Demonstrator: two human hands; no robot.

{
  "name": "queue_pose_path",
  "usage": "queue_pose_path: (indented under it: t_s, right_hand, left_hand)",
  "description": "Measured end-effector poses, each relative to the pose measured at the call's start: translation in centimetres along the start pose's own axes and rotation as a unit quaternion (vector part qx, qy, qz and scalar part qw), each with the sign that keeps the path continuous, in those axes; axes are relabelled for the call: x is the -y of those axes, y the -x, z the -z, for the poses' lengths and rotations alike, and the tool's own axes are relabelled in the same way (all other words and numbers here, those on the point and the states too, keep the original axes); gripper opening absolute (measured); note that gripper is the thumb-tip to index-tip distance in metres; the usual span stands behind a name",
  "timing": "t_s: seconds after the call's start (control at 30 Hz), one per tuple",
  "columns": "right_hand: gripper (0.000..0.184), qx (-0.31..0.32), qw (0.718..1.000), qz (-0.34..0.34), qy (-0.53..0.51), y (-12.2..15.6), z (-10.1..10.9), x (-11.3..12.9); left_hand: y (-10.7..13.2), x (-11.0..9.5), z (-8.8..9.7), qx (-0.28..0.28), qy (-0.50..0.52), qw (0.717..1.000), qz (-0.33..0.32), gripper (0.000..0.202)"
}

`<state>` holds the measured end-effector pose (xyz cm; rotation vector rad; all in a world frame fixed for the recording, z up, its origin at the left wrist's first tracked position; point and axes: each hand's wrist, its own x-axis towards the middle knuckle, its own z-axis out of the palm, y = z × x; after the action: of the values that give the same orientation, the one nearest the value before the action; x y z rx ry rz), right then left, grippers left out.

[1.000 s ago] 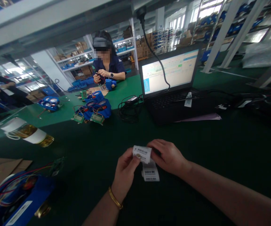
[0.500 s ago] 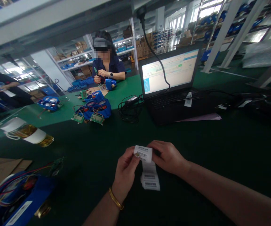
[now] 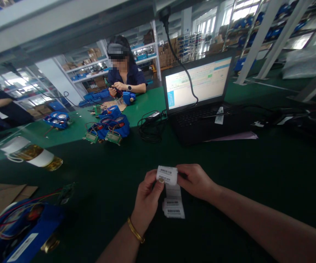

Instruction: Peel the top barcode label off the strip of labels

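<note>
A strip of white barcode labels (image 3: 173,208) is held up in front of me, folded or rolled at its top, with a tail of labels hanging below. My left hand (image 3: 148,193) pinches the left edge of the upper part, thumb on the front. At the upper right edge, my right hand (image 3: 195,179) has its thumb and fingers closed on the same strip; its fingertips are partly hidden behind the labels. Black barcodes show on the upper part and on the hanging end.
An open laptop (image 3: 196,86) stands beyond my hands, a charger cable (image 3: 150,128) beside it. Blue meters with circuit boards (image 3: 114,126) sit further left. A tea bottle (image 3: 34,153) and a blue meter (image 3: 23,226) are at my left. A co-worker (image 3: 125,76) sits opposite.
The label strip has shifted slightly, its hanging end a little up and left. My hands keep nearly the same place. At the far left, another person has moved left.
</note>
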<state>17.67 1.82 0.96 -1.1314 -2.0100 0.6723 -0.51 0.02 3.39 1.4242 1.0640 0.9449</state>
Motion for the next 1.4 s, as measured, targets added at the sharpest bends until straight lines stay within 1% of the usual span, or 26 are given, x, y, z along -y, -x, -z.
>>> queue_pose_path:
  t_s: [0.1, 0.17, 0.23, 0.37, 0.43, 0.53, 0.6, 0.8, 1.0, 1.07, 1.17, 1.27, 1.33, 1.4]
  right_hand:
    - [0.014, -0.020, 0.997, 0.054, 0.046, -0.01, 0.08, -0.02]
    - [0.016, -0.027, 0.994, 0.076, 0.069, 0.04, 0.15, 0.11]
    - [0.014, -0.021, 0.996, 0.062, 0.065, 0.13, 0.15, 0.21]
    - [0.009, 0.015, 0.999, 0.016, 0.027, 0.23, 0.01, 0.09]
    - [0.012, 0.015, 0.999, 0.024, 0.037, 0.20, 0.05, 0.02]
    - [0.016, -0.006, 0.995, 0.053, 0.085, 0.09, 0.22, 0.10]
    - [0.017, -0.016, 0.994, 0.061, 0.093, 0.02, 0.28, 0.22]
    - [0.011, -0.012, 0.998, 0.033, 0.053, -0.01, 0.04, -0.03]
    - [0.014, -0.031, 0.991, 0.068, 0.109, -0.06, 0.31, 0.36]
    - [0.015, -0.037, 0.991, 0.070, 0.105, -0.09, 0.36, 0.53]
    - [0.014, -0.039, 0.996, 0.048, 0.064, -0.09, 0.21, 0.34]
    - [0.010, -0.024, 0.999, 0.022, 0.041, -0.03, -0.02, -0.08]
    - [0.010, -0.026, 0.998, 0.028, 0.055, 0.01, -0.06, -0.17]
    - [0.012, -0.036, 0.995, 0.049, 0.077, 0.04, 0.00, -0.01]
  left_hand:
    - [-0.04, 0.37, 0.02, -0.004, -0.005, 0.999, 0.032, 0.021]
    - [-0.04, 0.52, -0.02, -0.008, -0.005, 0.999, 0.033, 0.021]
    - [-0.03, 0.46, -0.07, -0.007, 0.001, 1.000, 0.018, 0.021]
    - [0.01, -0.07, -0.15, -0.001, 0.013, 1.000, 0.004, 0.020]
    - [0.02, -0.21, -0.16, -0.005, 0.007, 1.000, 0.014, 0.021]
    - [0.01, -0.06, -0.18, -0.005, 0.004, 0.999, 0.042, 0.021]
    - [0.01, 0.11, -0.17, -0.003, 0.009, 0.999, 0.047, 0.020]
    - [0.07, 0.06, -0.08, 0.004, 0.013, 0.999, 0.032, 0.020]
    - [0.04, 0.30, -0.17, 0.002, 0.012, 0.998, 0.062, 0.022]
    - [0.02, 0.29, -0.21, 0.005, 0.011, 0.998, 0.067, 0.023]
    - [0.03, 0.04, -0.22, -0.001, 0.003, 0.999, 0.040, 0.021]
    - [0.06, -0.14, -0.20, 0.005, 0.000, 1.000, 0.021, 0.021]
    - [0.08, -0.11, -0.21, 0.009, 0.008, 0.999, 0.031, 0.021]
    - [0.10, 0.02, -0.22, 0.010, 0.021, 0.998, 0.054, 0.022]
